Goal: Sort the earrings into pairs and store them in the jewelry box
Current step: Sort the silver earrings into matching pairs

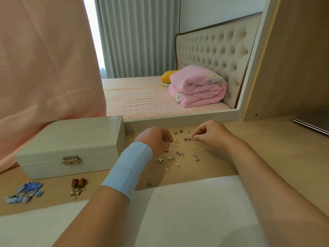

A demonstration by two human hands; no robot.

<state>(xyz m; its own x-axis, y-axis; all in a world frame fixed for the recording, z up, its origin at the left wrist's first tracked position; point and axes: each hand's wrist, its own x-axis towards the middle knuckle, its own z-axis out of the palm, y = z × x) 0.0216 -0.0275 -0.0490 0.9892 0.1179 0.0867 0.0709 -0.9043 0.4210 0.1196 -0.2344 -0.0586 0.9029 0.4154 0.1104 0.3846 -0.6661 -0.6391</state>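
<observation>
**Earrings being matched on the desk, box not yet opened**

Earrings (178, 155), small and mostly silver, are lying loose on the desk (267, 148) between the two hands, some too tiny to tell apart. The right hand (211, 135) is pinching a silver earring (188, 138) between thumb and forefinger at the far edge of the scatter. The left hand (156, 139), with a pale blue wristband (130, 168) below it, is curling its fingers toward a gold hoop (175, 140). Its tips are touching or nearly touching the hoop, and I cannot tell whether they are gripping it.

Three pairs are already sitting apart from the pile: a small silver pair (152, 183) near the desk's front edge, a red rose pair (78, 185) and a blue flower pair (25, 192), the last two lying in front of the jewelry box (71, 139). The box is standing to the left with its lid down and its clasp (71, 160) fastened.

By my reading the pairing step is going on and storing has not begun. The next move is calling for a mate to each held piece, set down clear of the pile. Later, one hand will need freeing to undo the clasp.
</observation>
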